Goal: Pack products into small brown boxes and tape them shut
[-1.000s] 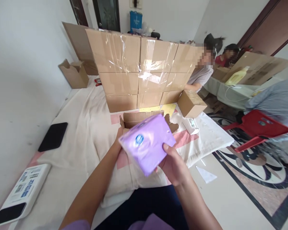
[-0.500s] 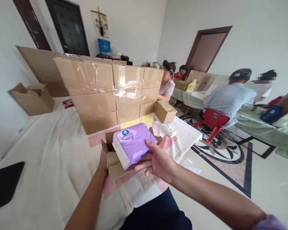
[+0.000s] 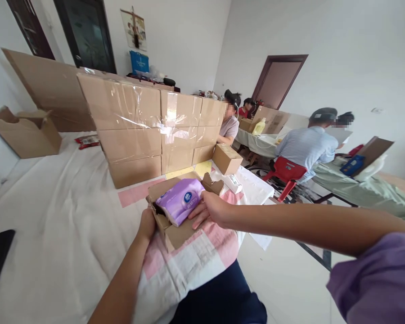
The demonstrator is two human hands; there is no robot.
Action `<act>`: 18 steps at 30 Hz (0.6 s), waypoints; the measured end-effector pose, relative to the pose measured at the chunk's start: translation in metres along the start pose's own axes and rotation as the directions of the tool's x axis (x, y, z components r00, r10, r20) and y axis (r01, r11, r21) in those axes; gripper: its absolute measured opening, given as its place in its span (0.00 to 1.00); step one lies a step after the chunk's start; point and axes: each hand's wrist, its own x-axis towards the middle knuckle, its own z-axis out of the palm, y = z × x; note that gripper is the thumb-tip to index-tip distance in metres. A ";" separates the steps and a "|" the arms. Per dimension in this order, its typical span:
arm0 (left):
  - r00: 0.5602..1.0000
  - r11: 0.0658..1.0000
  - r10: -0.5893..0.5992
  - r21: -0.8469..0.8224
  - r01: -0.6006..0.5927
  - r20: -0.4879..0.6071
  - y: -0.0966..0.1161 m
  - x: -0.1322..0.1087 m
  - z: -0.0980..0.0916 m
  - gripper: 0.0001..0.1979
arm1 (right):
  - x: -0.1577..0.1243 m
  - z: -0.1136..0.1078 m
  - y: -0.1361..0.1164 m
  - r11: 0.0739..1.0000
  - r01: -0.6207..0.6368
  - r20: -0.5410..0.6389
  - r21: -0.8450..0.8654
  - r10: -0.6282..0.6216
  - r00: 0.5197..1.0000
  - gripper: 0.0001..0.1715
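In the cardboard box, 1 purple pack, right hand loosely around it; left hand clasping the box.

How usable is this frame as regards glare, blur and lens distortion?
Head view: light is even, shadows soft. Glare streaks the tape on the stacked boxes. The wide lens bows the walls and stretches the right sleeve, which is soft at the corner. The purple pack, the open box, the left hand and the right hand are sharp.
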 end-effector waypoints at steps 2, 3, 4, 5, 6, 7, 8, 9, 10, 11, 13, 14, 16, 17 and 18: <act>1.000 0.999 -0.006 -0.032 0.007 0.022 0.000 -0.001 0.001 0.20 | 0.000 -0.003 -0.010 0.968 0.015 0.060 -0.252 0.000 0.998 0.14; 1.000 0.999 -0.007 -0.042 0.008 0.026 0.000 -0.002 0.002 0.20 | -0.001 -0.005 -0.017 0.901 0.033 0.101 -0.433 0.012 0.995 0.11; 1.000 0.999 -0.004 -0.046 0.006 0.029 0.000 -0.002 0.002 0.20 | -0.004 -0.008 -0.024 0.769 0.081 0.131 -0.634 0.003 0.991 0.11; 0.999 0.999 0.001 -0.045 0.001 0.035 -0.001 -0.003 0.002 0.21 | -0.008 -0.011 -0.033 0.577 0.142 0.148 -0.804 -0.036 0.988 0.12; 0.999 0.999 0.006 -0.041 -0.004 0.041 -0.001 -0.003 0.002 0.21 | -0.012 -0.014 -0.041 0.363 0.184 0.157 -0.913 -0.103 0.982 0.13; 0.999 0.999 0.011 -0.038 -0.009 0.048 -0.002 -0.003 0.001 0.22 | -0.016 -0.017 -0.049 0.155 0.204 0.173 -0.967 -0.191 0.966 0.14; 0.998 0.999 0.016 -0.036 -0.014 0.053 -0.003 -0.003 0.001 0.22 | -0.019 -0.019 -0.056 -0.025 0.205 0.203 -0.978 -0.289 0.935 0.14; 0.998 0.999 0.021 -0.035 -0.019 0.061 -0.004 -0.002 0.001 0.23 | -0.021 -0.022 -0.062 -0.169 0.207 0.258 -0.964 -0.375 0.891 0.13; 0.997 0.999 0.027 -0.034 -0.025 0.069 -0.006 -0.001 0.000 0.23 | -0.021 -0.024 -0.066 -0.277 0.230 0.333 -0.933 -0.427 0.841 0.14; 0.996 0.999 0.034 -0.033 -0.032 0.080 -0.007 0.000 0.000 0.24 | -0.019 -0.026 -0.070 -0.355 0.280 0.422 -0.892 -0.434 0.796 0.15; 0.993 0.998 0.055 -0.029 -0.053 0.108 -0.010 0.002 0.000 0.27 | -0.010 -0.028 -0.073 -0.447 0.411 0.580 -0.795 -0.362 0.730 0.17; 0.990 0.997 0.070 -0.028 -0.067 0.123 -0.012 0.002 -0.001 0.28 | -0.003 -0.028 -0.073 -0.434 0.475 0.622 -0.765 -0.309 0.719 0.17; 0.982 0.995 0.095 -0.035 -0.091 0.164 -0.013 0.001 -0.001 0.31 | 0.009 -0.027 -0.072 -0.351 0.565 0.650 -0.747 -0.206 0.731 0.17; 0.977 0.995 0.099 -0.042 -0.093 0.191 -0.014 0.000 0.000 0.33 | 0.014 -0.027 -0.072 -0.308 0.587 0.650 -0.748 -0.164 0.742 0.16; 0.970 0.995 0.099 -0.052 -0.089 0.223 -0.014 -0.002 0.000 0.34 | 0.018 -0.026 -0.071 -0.273 0.600 0.647 -0.752 -0.132 0.751 0.17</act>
